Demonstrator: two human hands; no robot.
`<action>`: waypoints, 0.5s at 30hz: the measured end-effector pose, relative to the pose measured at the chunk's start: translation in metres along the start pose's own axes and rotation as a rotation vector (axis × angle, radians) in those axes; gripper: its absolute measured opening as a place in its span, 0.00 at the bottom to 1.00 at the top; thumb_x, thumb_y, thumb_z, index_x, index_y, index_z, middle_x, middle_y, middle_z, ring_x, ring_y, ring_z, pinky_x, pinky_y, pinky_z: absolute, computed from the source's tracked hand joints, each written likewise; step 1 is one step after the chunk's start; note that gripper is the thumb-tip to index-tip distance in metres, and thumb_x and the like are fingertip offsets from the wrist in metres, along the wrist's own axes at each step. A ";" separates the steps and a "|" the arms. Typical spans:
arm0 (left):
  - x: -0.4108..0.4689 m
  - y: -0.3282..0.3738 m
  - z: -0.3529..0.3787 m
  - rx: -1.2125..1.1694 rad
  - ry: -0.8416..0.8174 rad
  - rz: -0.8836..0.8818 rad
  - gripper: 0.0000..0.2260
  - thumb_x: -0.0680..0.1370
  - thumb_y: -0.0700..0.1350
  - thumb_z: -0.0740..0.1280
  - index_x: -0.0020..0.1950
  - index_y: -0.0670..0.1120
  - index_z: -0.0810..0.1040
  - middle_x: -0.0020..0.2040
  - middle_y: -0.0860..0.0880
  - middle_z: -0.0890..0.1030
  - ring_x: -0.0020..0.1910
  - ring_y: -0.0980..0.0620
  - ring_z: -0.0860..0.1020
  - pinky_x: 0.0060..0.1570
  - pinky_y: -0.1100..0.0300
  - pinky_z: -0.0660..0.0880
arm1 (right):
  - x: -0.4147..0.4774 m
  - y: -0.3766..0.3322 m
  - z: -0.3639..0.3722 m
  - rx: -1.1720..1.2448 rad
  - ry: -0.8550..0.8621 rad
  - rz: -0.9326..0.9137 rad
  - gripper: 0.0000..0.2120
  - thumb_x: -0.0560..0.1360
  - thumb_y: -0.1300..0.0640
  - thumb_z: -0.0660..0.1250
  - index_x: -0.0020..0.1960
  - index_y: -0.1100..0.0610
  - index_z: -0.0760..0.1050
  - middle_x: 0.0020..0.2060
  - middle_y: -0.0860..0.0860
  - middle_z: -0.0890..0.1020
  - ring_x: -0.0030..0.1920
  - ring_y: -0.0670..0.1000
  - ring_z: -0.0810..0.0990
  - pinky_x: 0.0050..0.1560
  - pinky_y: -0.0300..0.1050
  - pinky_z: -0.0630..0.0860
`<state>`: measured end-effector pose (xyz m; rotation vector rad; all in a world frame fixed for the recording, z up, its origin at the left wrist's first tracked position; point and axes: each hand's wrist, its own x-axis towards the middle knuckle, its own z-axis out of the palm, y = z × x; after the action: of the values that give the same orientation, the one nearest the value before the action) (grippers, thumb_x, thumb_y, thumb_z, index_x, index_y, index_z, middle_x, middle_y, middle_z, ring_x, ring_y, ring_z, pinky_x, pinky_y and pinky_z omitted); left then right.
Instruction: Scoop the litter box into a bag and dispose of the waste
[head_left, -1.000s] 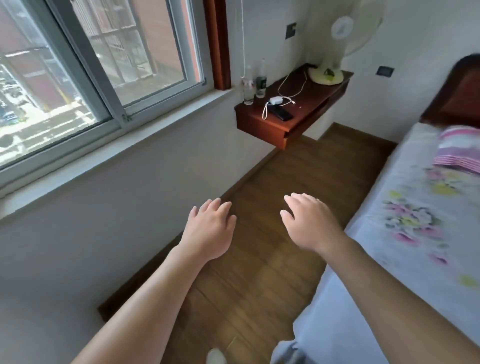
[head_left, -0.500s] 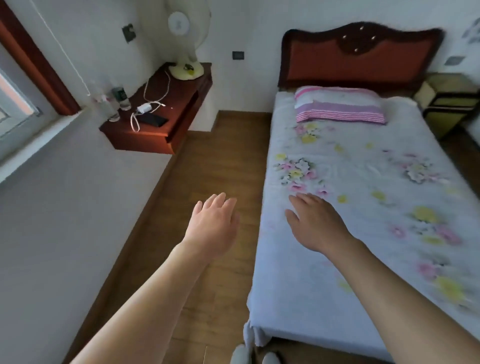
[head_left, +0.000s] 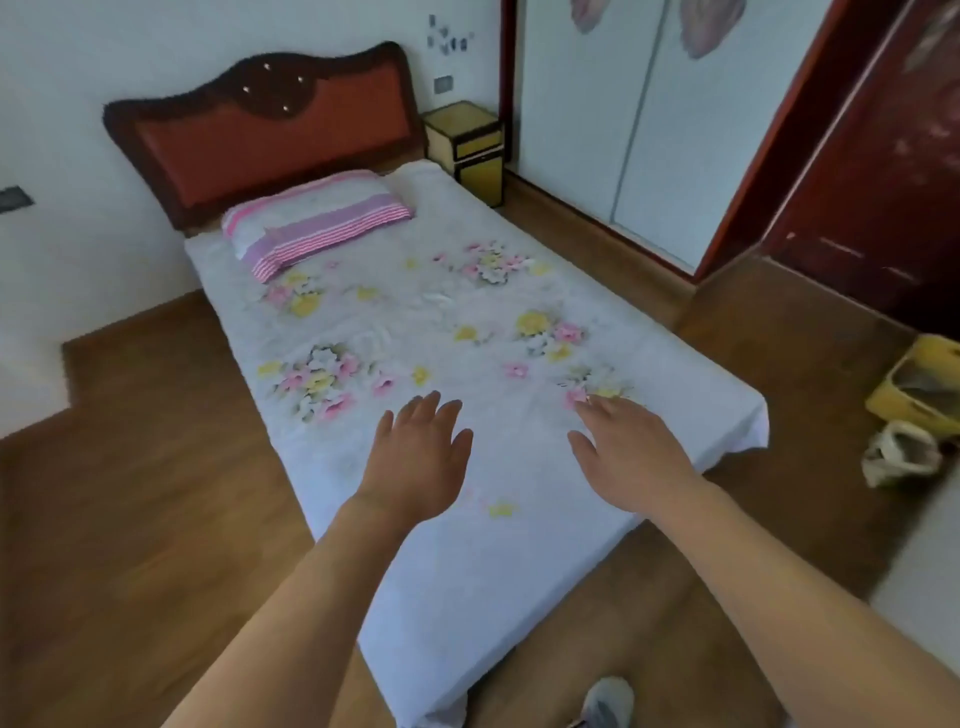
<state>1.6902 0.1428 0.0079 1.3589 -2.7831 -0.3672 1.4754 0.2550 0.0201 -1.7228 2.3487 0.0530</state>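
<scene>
Swinging to the right since the earlier frames, the view leaves the window and the wall shelf behind and takes in the whole bed (head_left: 467, 571), with both arms carried along in front of it. The left hand (head_left: 415, 457) and right hand (head_left: 628, 457) hover palm-down above the foot end of the bed. Their fingers (head_left: 428, 410) are straight and a little spread, released and holding nothing. Neither hand appears to press on the sheet. They are probably held out only for balance while the person turns to look round the room.

A striped pillow (head_left: 317, 223) lies at the head end against the headboard (head_left: 270, 130), and a yellow nightstand (head_left: 472, 150) stands at the far right corner of the bed.

What looks to be the litter box (head_left: 883, 402), a yellow bin with grey filling, sits on the floor (head_left: 130, 467) well off the bed's near right corner, close to the dark red door (head_left: 883, 182). A white bag (head_left: 901, 457) stands just beside it, mouth open, likely set there so scooped waste can drop straight in. No scoop can be made out.

Both hands are well apart from the box, so scooping has not started. The person would likely have to walk round the foot of the bed first.
</scene>
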 end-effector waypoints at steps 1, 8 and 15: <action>0.017 0.020 0.005 0.002 -0.006 0.047 0.23 0.83 0.54 0.52 0.77 0.48 0.62 0.78 0.45 0.62 0.77 0.45 0.58 0.75 0.44 0.54 | -0.002 0.023 0.000 0.017 0.006 0.050 0.26 0.83 0.44 0.49 0.77 0.54 0.60 0.76 0.51 0.66 0.74 0.54 0.65 0.73 0.51 0.64; 0.129 0.170 0.034 0.032 -0.036 0.267 0.23 0.83 0.54 0.52 0.77 0.49 0.62 0.78 0.46 0.62 0.77 0.46 0.58 0.75 0.44 0.54 | -0.003 0.188 -0.017 0.106 0.033 0.316 0.26 0.83 0.42 0.48 0.79 0.50 0.57 0.79 0.49 0.59 0.78 0.54 0.58 0.76 0.51 0.57; 0.219 0.290 0.050 0.072 -0.083 0.385 0.23 0.83 0.55 0.52 0.76 0.50 0.62 0.78 0.47 0.62 0.77 0.46 0.59 0.75 0.43 0.55 | 0.007 0.317 -0.041 0.066 0.082 0.454 0.24 0.83 0.42 0.50 0.75 0.50 0.64 0.73 0.49 0.70 0.72 0.52 0.69 0.71 0.48 0.66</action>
<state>1.3234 0.1534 0.0045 0.8015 -3.0602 -0.3166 1.1669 0.3401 0.0250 -1.1530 2.7204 -0.0205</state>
